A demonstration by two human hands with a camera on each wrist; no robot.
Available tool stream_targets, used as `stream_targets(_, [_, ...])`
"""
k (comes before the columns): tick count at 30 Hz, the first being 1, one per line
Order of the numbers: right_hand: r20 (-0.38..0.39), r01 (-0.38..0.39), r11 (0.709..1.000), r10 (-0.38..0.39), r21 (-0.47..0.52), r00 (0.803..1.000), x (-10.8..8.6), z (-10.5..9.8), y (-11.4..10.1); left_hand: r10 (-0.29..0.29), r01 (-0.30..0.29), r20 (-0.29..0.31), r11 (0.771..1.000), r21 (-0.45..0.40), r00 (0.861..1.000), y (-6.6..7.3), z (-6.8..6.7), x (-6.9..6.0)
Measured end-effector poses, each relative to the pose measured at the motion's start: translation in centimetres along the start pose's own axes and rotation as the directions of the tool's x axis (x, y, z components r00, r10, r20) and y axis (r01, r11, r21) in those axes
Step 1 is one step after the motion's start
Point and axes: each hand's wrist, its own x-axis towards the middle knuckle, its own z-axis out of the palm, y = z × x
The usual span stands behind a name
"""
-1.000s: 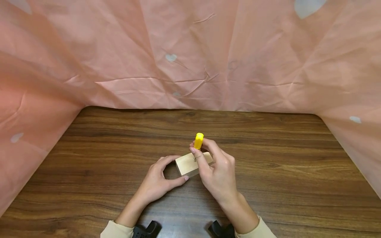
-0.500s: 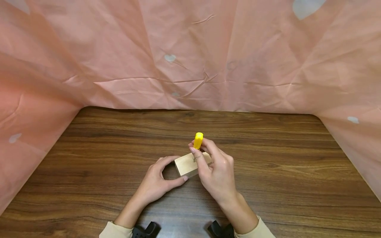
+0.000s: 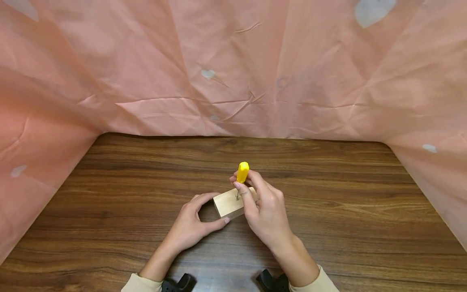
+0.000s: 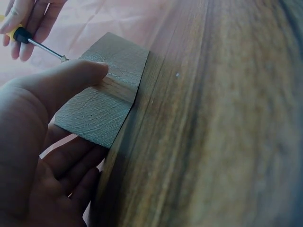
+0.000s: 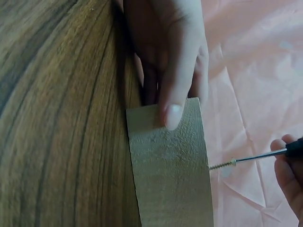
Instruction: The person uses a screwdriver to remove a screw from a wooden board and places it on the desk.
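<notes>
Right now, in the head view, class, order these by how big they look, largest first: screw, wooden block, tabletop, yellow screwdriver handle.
1. Tabletop
2. Wooden block, partly covered
3. Yellow screwdriver handle
4. Screw, just a speck here

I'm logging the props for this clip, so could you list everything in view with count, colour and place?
Screwdriver: 1, yellow and black handle with silver shaft, in the right hand, tip at the screw's head
Screw: 1, brass-toned, standing out of the block's upper face
Wooden block: 1, pale wood, on the table
Table: 1, brown wood grain, under the block
Cloth backdrop: count unclear, pink with pale hearts, behind and beside the table
Black devices: 2, black, one by each wrist
Sleeves: 2, beige, near edge
Left hand: 1, bare, gripping the block
Right hand: 1, bare, holding the screwdriver
</notes>
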Motion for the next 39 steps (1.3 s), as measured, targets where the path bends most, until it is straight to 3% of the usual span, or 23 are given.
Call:
stream_targets(9, [0.011, -0.004, 1.0, 0.004, 0.008, 1.0, 0.12, -0.01, -0.01, -0.005, 0.005, 0.002, 1.0, -0.008, 1.0, -0.02, 0.05, 0.09])
stream_targets(16, [-0.063, 0.009, 1.0, -0.01, -0.012, 0.998, 0.12, -0.08, 0.36, 0.04, -0.04, -0.004, 0.999, -0.016, 0.999, 0.01, 0.03, 0.06])
stream_targets(29, [-0.123, -0.078, 0.997, 0.076, -0.012, 0.989, 0.17, -0.33, 0.03, 0.042, -0.042, -0.02, 0.999, -0.009, 0.999, -0.13, 0.1, 0.01])
stream_targets(39, [-0.072, -0.026, 0.999, 0.024, -0.036, 0.997, 0.1, -0.3, -0.15, 0.133, -0.131, -0.064, 0.991, 0.031, 0.989, -0.46, 0.3, -0.06])
